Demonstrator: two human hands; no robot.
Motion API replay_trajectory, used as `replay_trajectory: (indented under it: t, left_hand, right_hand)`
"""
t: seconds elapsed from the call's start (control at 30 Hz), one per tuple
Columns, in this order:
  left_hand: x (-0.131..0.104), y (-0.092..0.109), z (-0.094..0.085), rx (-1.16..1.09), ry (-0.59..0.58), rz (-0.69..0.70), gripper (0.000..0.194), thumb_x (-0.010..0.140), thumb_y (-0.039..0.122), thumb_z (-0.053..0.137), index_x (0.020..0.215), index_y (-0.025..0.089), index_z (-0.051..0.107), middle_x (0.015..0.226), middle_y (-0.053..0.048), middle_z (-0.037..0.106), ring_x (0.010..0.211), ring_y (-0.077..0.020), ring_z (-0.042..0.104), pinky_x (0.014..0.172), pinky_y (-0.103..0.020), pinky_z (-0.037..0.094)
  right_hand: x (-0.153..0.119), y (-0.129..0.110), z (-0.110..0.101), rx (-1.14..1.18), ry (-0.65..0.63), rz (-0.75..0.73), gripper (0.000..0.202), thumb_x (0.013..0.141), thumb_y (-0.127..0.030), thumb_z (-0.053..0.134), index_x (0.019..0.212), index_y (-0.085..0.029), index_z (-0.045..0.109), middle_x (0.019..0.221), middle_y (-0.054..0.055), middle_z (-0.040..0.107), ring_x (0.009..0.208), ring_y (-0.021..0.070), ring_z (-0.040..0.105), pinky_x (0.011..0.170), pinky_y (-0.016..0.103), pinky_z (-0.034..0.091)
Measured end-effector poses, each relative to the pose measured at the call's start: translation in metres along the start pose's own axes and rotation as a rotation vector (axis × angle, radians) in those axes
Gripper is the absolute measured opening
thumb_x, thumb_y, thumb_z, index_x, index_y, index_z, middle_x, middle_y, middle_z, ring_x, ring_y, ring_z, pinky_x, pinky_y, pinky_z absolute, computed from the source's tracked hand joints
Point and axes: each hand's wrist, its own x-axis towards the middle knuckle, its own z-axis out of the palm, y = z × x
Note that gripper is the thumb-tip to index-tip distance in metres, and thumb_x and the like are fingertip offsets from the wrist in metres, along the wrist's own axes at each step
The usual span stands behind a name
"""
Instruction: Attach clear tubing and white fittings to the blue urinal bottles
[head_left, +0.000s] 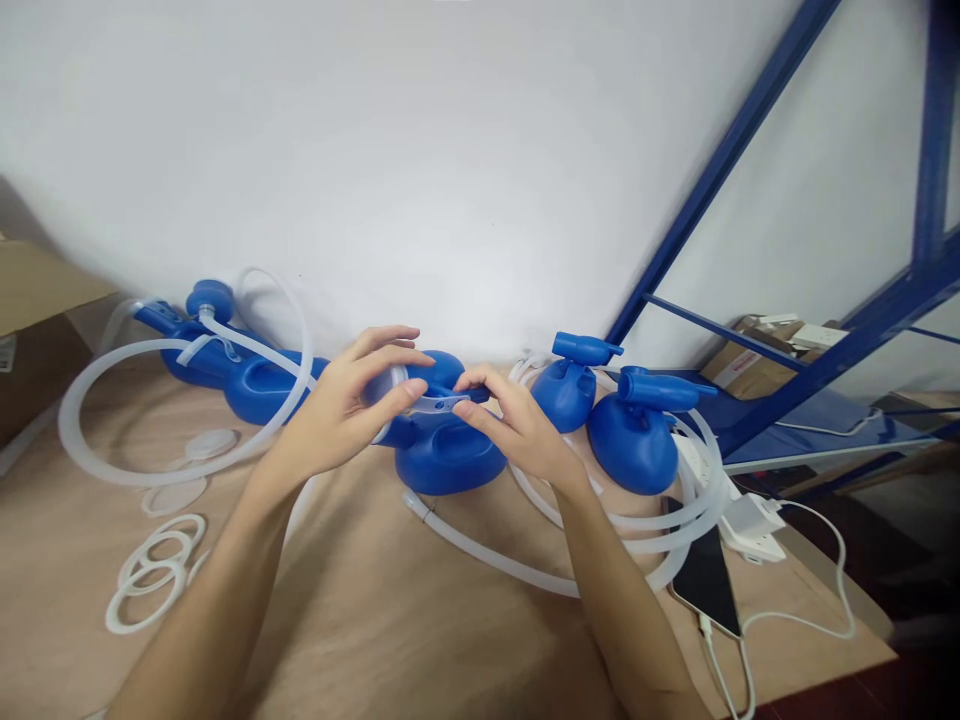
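Observation:
A blue plastic bottle (450, 462) with a moulded handle lies on the wooden table in front of me. My left hand (352, 400) is curled around a whitish translucent cap (388, 382) at the bottle's neck, thumb and fingers on either side. From the cap a pale strap (435, 404) with a small hole runs to the right. My right hand (517, 420) pinches the strap's far end between thumb and forefinger, close to a blue tab on the bottle. Fingers partly hide the cap and the neck.
More blue bottles (634, 445) stand at right, others (262, 388) lie at left. Clear hoses (487, 562) coil on both sides. White rings (146, 600) and discs (212, 444) lie at left. A phone (705, 580), power strip (750, 525) and blue shelf frame (720, 160) are at right.

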Motion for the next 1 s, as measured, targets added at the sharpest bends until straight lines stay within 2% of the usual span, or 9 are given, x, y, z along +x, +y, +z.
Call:
replay_trajectory:
  t: [0.13, 0.33, 0.47, 0.57, 0.63, 0.8, 1.0]
  left_hand:
    - [-0.002, 0.01, 0.006, 0.084, 0.008, -0.022, 0.045, 0.084, 0.059, 0.078, 0.111, 0.023, 0.072, 0.139, -0.014, 0.063, 0.131, -0.0342, 0.06, 0.112, -0.049, 0.049]
    - [-0.002, 0.008, 0.014, 0.061, -0.011, -0.005, 0.028, 0.092, 0.049, 0.068, 0.102, 0.024, 0.073, 0.135, -0.012, 0.064, 0.124, -0.0318, 0.064, 0.107, -0.047, 0.052]
    - [-0.002, 0.004, 0.016, 0.063, 0.041, 0.014, 0.024, 0.093, 0.044, 0.067, 0.101, 0.023, 0.074, 0.127, -0.011, 0.067, 0.118, -0.0295, 0.066, 0.104, -0.044, 0.053]
    - [-0.002, 0.005, 0.017, 0.063, 0.049, 0.022, 0.022, 0.095, 0.043, 0.067, 0.102, 0.023, 0.075, 0.124, -0.01, 0.067, 0.115, -0.0286, 0.066, 0.101, -0.042, 0.055]
    - [-0.002, 0.006, 0.017, 0.058, 0.047, 0.032, 0.023, 0.096, 0.043, 0.065, 0.103, 0.023, 0.075, 0.124, -0.01, 0.067, 0.114, -0.0278, 0.066, 0.1, -0.041, 0.055]
    - [-0.004, 0.006, 0.022, 0.063, 0.035, 0.079, 0.023, 0.099, 0.04, 0.061, 0.107, 0.023, 0.074, 0.125, -0.01, 0.065, 0.116, -0.0258, 0.064, 0.098, -0.038, 0.056]
    - [-0.004, 0.01, 0.027, 0.12, 0.086, 0.177, 0.016, 0.099, 0.031, 0.061, 0.103, 0.024, 0.075, 0.124, -0.01, 0.065, 0.116, -0.025, 0.064, 0.101, -0.039, 0.056]
  right_hand:
    - [0.004, 0.006, 0.003, 0.055, -0.023, 0.021, 0.025, 0.101, -0.049, 0.061, 0.098, -0.024, 0.059, 0.092, 0.0, 0.062, 0.084, 0.0165, 0.058, 0.076, 0.029, 0.046]
    - [0.005, 0.007, 0.007, 0.094, 0.04, 0.101, 0.033, 0.091, -0.051, 0.072, 0.091, -0.023, 0.055, 0.085, -0.002, 0.056, 0.076, 0.014, 0.052, 0.065, 0.026, 0.042]
    - [0.005, 0.005, 0.007, 0.097, 0.047, 0.031, 0.026, 0.095, -0.047, 0.068, 0.094, -0.023, 0.06, 0.088, -0.001, 0.06, 0.079, 0.0146, 0.055, 0.067, 0.026, 0.044]
    - [0.003, 0.003, 0.008, 0.045, 0.065, -0.04, 0.02, 0.096, -0.043, 0.065, 0.097, -0.023, 0.064, 0.089, 0.001, 0.064, 0.077, 0.0152, 0.057, 0.067, 0.028, 0.045]
    - [0.002, 0.001, 0.009, -0.004, 0.11, -0.063, 0.018, 0.094, -0.04, 0.065, 0.092, -0.022, 0.064, 0.083, 0.0, 0.063, 0.071, 0.0144, 0.055, 0.065, 0.029, 0.045]
    - [-0.002, -0.007, 0.014, -0.193, 0.244, -0.098, 0.014, 0.09, -0.032, 0.061, 0.081, -0.023, 0.057, 0.07, -0.003, 0.057, 0.062, 0.0133, 0.051, 0.062, 0.029, 0.041]
    - [-0.006, -0.012, 0.016, -0.335, 0.304, -0.176, 0.022, 0.087, -0.029, 0.062, 0.073, -0.024, 0.045, 0.064, -0.003, 0.049, 0.058, 0.0136, 0.047, 0.059, 0.03, 0.038]
